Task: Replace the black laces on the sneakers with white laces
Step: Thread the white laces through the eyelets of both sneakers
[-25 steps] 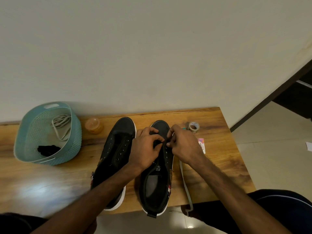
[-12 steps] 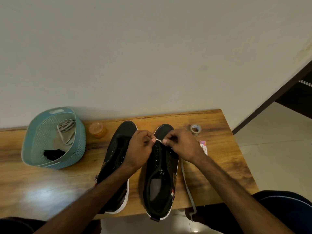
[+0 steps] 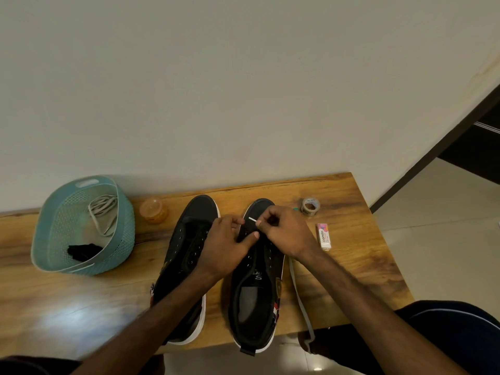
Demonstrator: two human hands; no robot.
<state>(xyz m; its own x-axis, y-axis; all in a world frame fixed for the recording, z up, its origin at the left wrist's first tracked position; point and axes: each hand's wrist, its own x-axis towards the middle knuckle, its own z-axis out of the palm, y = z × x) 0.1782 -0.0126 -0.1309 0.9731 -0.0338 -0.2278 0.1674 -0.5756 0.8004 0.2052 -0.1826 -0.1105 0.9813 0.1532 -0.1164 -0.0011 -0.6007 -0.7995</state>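
Two black sneakers with white soles stand side by side on the wooden table (image 3: 67,307), toes toward the wall. Neither the left sneaker (image 3: 186,255) nor the right sneaker (image 3: 257,299) shows a lace in its eyelets. My right hand (image 3: 284,234) pinches the tip of a white lace (image 3: 300,299) over the right sneaker's front eyelets; the lace trails down the shoe's right side and off the table edge. My left hand (image 3: 230,247) rests on that sneaker's left side, thumb pressed across the tongue.
A teal basket (image 3: 119,244) at the left holds another white lace (image 3: 102,212) and a bundled black lace (image 3: 84,251). Near the wall stand a small orange jar (image 3: 154,211) and a tape roll (image 3: 310,205). A small white box (image 3: 323,236) lies right of the sneakers.
The white lace tip, hidden a second ago, now pokes out between my fingertips. My left thumb has moved across the shoe's tongue.
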